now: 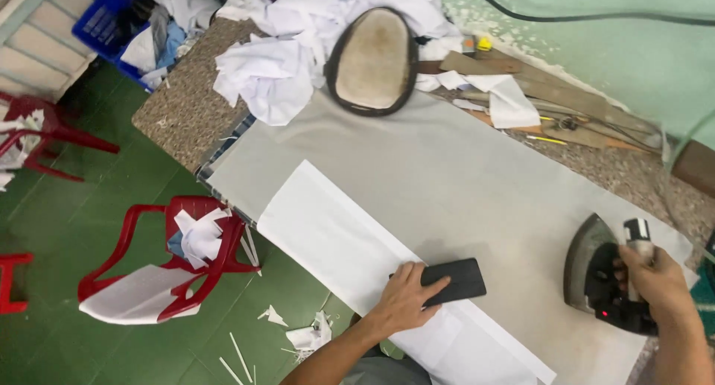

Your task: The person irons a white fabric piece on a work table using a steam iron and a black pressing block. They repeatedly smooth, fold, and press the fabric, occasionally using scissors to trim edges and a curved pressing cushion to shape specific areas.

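A long white fabric strip [328,236] lies diagonally on the grey ironing cloth [462,169]. My left hand [406,299] presses a flat black rectangular block [456,279] down onto the strip near the table's front edge. My right hand [652,277] grips the handle of a dark electric iron [599,269], which rests on the cloth at the right, apart from the strip.
An oval padded pressing form [372,61] and a heap of white fabric pieces [275,65] lie at the table's far end. Wooden boards [551,94] line the wall side. Red plastic chairs [179,258] with white cloth stand on the green floor, left. A blue crate [112,20] sits far left.
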